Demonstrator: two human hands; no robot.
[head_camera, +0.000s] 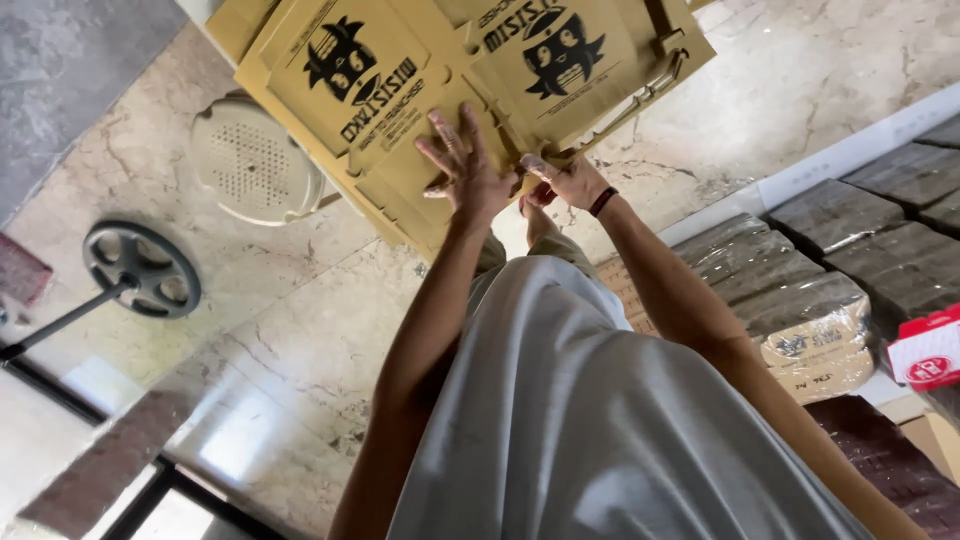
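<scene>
Pressing flat printed tan cardboard (400, 110): left hand (462, 165) open, fingers splayed; right hand (568, 182) pinching its edge.

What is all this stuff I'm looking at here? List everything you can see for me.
Flat cardboard box blanks: a stack, exact count unclear, yellow-brown with black cartoon print, top centre, under both hands.
Plastic stool: one, cream, perforated seat, left of the cardboard on the floor.
Wheel on a pole: one, dark grey, far left on the floor.
Wrapped bundles: several, brown in clear wrap, stacked at right.
Red and white carton: one, right edge.
Marble floor: beige, veined, throughout.
Grey shirt: one, worn by the person, bottom centre.
Wristband: one, dark, on the right wrist.
Left hand: fingers spread flat on the cardboard.
Right hand: gripping the cardboard's edge.
</scene>
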